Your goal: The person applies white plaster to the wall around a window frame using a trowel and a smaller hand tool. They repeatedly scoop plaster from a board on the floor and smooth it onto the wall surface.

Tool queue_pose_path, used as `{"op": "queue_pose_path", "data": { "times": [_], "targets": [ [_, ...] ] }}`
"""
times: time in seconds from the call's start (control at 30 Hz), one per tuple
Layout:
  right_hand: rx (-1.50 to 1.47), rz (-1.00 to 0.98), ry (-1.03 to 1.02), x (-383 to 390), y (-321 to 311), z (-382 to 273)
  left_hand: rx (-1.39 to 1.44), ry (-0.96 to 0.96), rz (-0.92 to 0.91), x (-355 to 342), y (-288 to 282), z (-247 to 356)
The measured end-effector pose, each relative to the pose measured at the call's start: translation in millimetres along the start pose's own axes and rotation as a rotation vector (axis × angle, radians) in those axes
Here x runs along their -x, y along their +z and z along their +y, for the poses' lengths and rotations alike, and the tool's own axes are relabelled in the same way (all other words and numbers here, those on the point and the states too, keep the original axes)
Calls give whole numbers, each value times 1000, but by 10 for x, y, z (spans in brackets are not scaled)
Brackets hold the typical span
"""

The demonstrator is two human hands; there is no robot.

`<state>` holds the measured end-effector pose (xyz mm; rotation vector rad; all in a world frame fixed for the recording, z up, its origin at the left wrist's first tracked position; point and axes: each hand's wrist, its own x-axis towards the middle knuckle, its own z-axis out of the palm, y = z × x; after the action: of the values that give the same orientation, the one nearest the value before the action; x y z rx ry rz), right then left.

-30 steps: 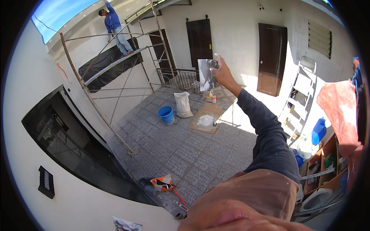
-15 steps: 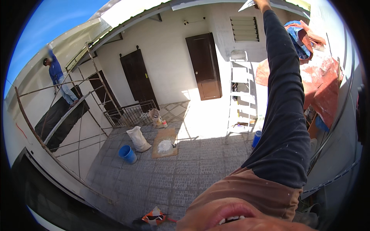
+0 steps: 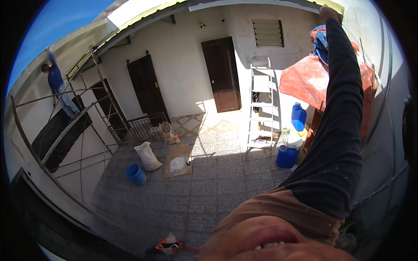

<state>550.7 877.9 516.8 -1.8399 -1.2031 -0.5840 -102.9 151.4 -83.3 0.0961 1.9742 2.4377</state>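
Note:
My right arm (image 3: 344,100), in a dark sleeve, is raised high at the right. At its end my right hand (image 3: 329,14) is closed, close to the roof edge (image 3: 300,6) in the picture; whether it touches anything there I cannot tell. The putty knife with a pale flat blade, seen in this hand in the earlier frame, is hidden now. My left hand is out of view.
A person (image 3: 55,82) stands on scaffolding (image 3: 65,93) at left. Below are a blue bucket (image 3: 136,175), a white sack (image 3: 148,156) and a board with white powder (image 3: 178,163). A stepladder (image 3: 261,104), blue jugs (image 3: 287,156) and a red tarp (image 3: 305,80) stand right.
My right hand has moved right along the roof edge, and the blade has gone out of sight. The view has shifted, so the blue jugs beside the ladder show more.

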Motion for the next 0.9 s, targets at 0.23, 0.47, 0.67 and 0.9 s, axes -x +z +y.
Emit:
{"op": "queue_pose_path", "data": {
  "times": [0.23,0.47,0.67,0.9],
  "targets": [
    [-10,109,-230,642,-86,-1044,-2,13,88,82,-206,47],
    [-1,144,-374,1039,-237,-1737,7,36,252,231,-571,81],
    [-31,48,-229,1094,-384,-1720,-11,78,423,383,-1033,113],
    [-53,-1,-134,376,-68,-1220,-37,131,680,707,-1806,64]
  ]
}}
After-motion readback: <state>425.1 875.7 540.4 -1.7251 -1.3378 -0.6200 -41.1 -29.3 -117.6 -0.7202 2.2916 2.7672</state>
